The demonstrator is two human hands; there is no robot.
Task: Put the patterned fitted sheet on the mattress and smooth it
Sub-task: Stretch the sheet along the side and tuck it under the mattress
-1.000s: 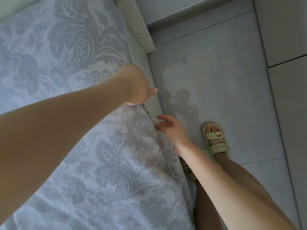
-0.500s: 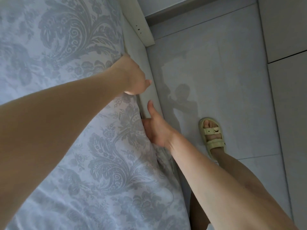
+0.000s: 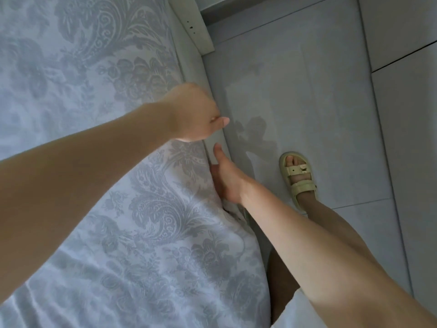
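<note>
The bed (image 3: 194, 74) fills the view from 12 round to 7 o'clock, the patterned fitted sheet (image 3: 142, 209) lying directly on it, rippled toward 7. At 3 o'clock the pale tiled floor (image 3: 331, 91) carries one sandalled foot (image 3: 298, 176).

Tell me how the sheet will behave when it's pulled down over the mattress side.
Probably floppy: the sheet drapes and bunches in soft folds by the right hand. Likely light, since it ripples loosely near the bottom of the view. It may ride back up the mattress if released; the side beyond the left hand is bare.
</note>
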